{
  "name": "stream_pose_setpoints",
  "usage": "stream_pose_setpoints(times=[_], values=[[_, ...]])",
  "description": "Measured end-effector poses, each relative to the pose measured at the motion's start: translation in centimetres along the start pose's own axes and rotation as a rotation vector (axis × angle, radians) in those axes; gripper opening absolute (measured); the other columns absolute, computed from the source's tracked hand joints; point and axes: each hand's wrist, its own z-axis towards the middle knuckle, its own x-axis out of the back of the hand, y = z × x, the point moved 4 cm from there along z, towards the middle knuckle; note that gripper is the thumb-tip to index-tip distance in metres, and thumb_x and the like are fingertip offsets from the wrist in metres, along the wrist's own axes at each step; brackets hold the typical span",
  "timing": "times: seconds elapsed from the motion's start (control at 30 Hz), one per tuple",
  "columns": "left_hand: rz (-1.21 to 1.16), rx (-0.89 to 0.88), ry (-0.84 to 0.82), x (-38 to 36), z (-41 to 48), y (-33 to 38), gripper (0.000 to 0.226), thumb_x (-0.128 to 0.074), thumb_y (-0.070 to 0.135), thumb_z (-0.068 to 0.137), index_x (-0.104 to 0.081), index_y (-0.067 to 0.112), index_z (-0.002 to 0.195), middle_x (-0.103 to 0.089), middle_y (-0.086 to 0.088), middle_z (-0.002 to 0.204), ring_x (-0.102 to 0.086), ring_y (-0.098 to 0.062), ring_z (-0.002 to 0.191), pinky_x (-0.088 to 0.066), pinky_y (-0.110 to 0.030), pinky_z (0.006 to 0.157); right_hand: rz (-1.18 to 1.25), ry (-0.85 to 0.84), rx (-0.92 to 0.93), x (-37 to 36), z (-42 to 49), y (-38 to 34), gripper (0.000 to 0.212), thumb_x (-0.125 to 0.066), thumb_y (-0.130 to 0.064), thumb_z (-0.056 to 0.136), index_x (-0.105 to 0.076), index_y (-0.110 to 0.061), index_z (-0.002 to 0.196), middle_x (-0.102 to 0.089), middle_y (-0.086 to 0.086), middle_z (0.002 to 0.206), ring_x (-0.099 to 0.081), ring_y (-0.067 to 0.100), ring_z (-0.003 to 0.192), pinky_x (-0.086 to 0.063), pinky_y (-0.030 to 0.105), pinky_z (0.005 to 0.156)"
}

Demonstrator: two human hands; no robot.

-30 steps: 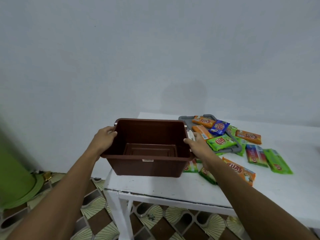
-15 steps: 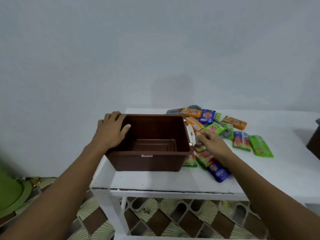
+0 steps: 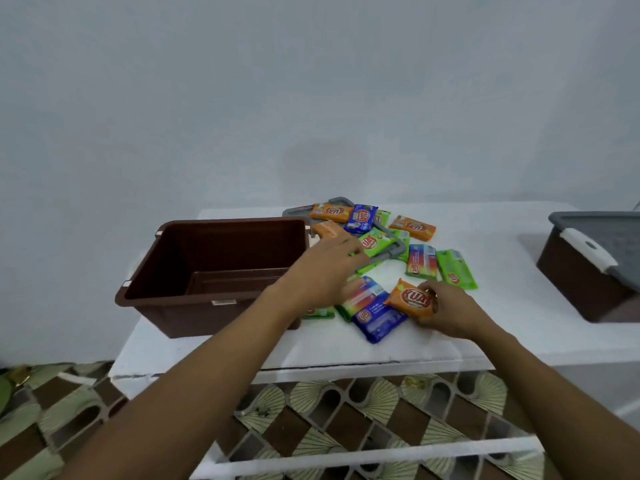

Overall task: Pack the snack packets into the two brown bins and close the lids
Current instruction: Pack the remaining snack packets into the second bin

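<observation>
Snack packets: loose pile on the white table, just right of the open brown bin. Several lie on a grey lid, presumably this bin's, set aside so the mouth is free.

Bin interior: bare floor visible, no packets in it. Packing judged not yet begun.

Right hand: fingers curled round the right edge of an orange packet, which is tipped up off the table at the near edge of the pile and touches a blue packet. It reads as the first pick.

Left hand: reaches across the bin's right end over the pile, fingers loosely extended, nothing visibly held. Likely going for a second packet so both hands load at once.

Second brown bin: far right, well apart, its grey cover on top. Whether it is latched cannot be told.
</observation>
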Motion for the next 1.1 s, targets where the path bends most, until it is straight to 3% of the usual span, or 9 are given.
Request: stream_pose_setpoints(times=[0.13, 0.23, 0.37, 0.47, 0.53, 0.63, 0.73, 0.87, 1.1], values=[[-0.001, 0.163, -0.352, -5.2, 2.0, 4.7, 0.053, -0.054, 0.054, 0.089, -0.057, 0.011, 0.121, -0.053, -0.007, 0.116, -0.049, -0.023, 0.105, -0.047, -0.041, 0.089, 0.065, -0.006, -0.048, 0.1, -0.3, 2.6, 0.067, -0.083, -0.040, 0.064, -0.041, -0.033, 0.116, -0.058, 0.000, 0.121, -0.058, 0.016, 0.099, -0.055, 0.036, 0.081], [-0.011, 0.332, -0.485, -8.4, 1.6, 6.1, 0.067, -0.058, 0.063, 0.083, -0.054, 0.009, 0.123, -0.048, -0.010, 0.126, -0.045, -0.026, 0.116, -0.044, -0.040, 0.094, 0.087, -0.010, -0.041, 0.4, -0.6, 4.2, 0.068, -0.082, -0.036, 0.064, -0.038, -0.032, 0.115, -0.055, 0.000, 0.121, -0.058, 0.017, 0.099, -0.055, 0.035, 0.081], [-0.060, 0.416, -0.467, -8.5, 1.9, 7.1, 0.038, -0.054, 0.038, 0.092, -0.058, 0.007, 0.112, -0.053, -0.014, 0.119, -0.050, -0.029, 0.111, -0.043, -0.039, 0.088, 0.100, 0.010, -0.013, 0.3, -1.0, 6.0, 0.075, -0.080, -0.038, 0.064, -0.040, -0.027, 0.126, -0.052, 0.002, 0.128, -0.057, 0.019, 0.104, -0.053, 0.037, 0.086], [-0.337, 0.659, -0.397, -7.4, 2.8, 5.8, 0.023, -0.043, 0.023, 0.097, -0.057, 0.006, 0.105, -0.061, -0.013, 0.108, -0.058, -0.028, 0.095, -0.049, -0.040, 0.076, 0.144, 0.024, -0.010, 0.2, -0.9, 6.5, 0.084, -0.081, -0.041, 0.067, -0.040, -0.020, 0.137, -0.051, 0.005, 0.134, -0.055, 0.020, 0.112, -0.051, 0.036, 0.091], [-0.603, 0.858, -0.331, -6.7, 2.9, 4.5, 0.021, -0.041, 0.022, 0.099, -0.057, 0.011, 0.108, -0.062, -0.007, 0.103, -0.060, -0.020, 0.087, -0.051, -0.037, 0.073, 0.193, 0.026, -0.005, 0.5, -0.6, 6.3, 0.084, -0.081, -0.040, 0.070, -0.039, -0.019, 0.140, -0.053, 0.006, 0.134, -0.055, 0.021, 0.114, -0.050, 0.034, 0.092], [-0.787, 0.954, -0.236, -4.7, 3.0, 3.1, 0.025, -0.039, 0.027, 0.101, -0.056, 0.010, 0.094, -0.063, -0.010, 0.091, -0.059, -0.021, 0.080, -0.044, -0.035, 0.068, 0.250, 0.031, 0.015, 1.3, -0.1, 5.0, 0.085, -0.081, -0.038, 0.071, -0.036, -0.021, 0.141, -0.054, 0.006, 0.134, -0.057, 0.021, 0.110, -0.052, 0.031, 0.087], [-0.916, 0.926, -0.178, -1.2, 2.8, 1.1, 0.026, -0.063, 0.045, 0.089, -0.060, 0.019, 0.092, -0.066, 0.006, 0.092, -0.065, -0.012, 0.084, -0.051, -0.030, 0.076, 0.303, 0.041, 0.076, 2.8, 0.5, 2.1, 0.084, -0.080, -0.032, 0.071, -0.034, -0.022, 0.141, -0.053, 0.004, 0.129, -0.054, 0.015, 0.099, -0.054, 0.030, 0.080], [-0.772, 0.754, -0.254, 3.8, 0.5, -3.7, 0.082, -0.089, 0.049, 0.054, -0.052, 0.034, 0.125, -0.064, 0.010, 0.110, -0.067, -0.011, 0.090, -0.057, -0.032, 0.083, 0.344, 0.005, 0.201, 4.6, 1.2, -3.7, 0.080, -0.080, -0.031, 0.073, -0.034, -0.024, 0.139, -0.055, -0.002, 0.117, -0.059, 0.010, 0.091, -0.055, 0.026, 0.065], [-0.212, 0.769, -0.383, 8.2, -8.8, -14.9, 0.072, -0.079, 0.051, 0.060, -0.057, 0.025, 0.124, -0.059, 0.004, 0.113, -0.056, -0.017, 0.101, -0.048, -0.035, 0.089, 0.167, 0.029, 0.478, 7.6, 3.2, -17.2, 0.078, -0.077, -0.043, 0.074, -0.039, -0.027, 0.139, -0.053, -0.005, 0.118, -0.056, 0.013, 0.098, -0.045, 0.016, 0.071]])
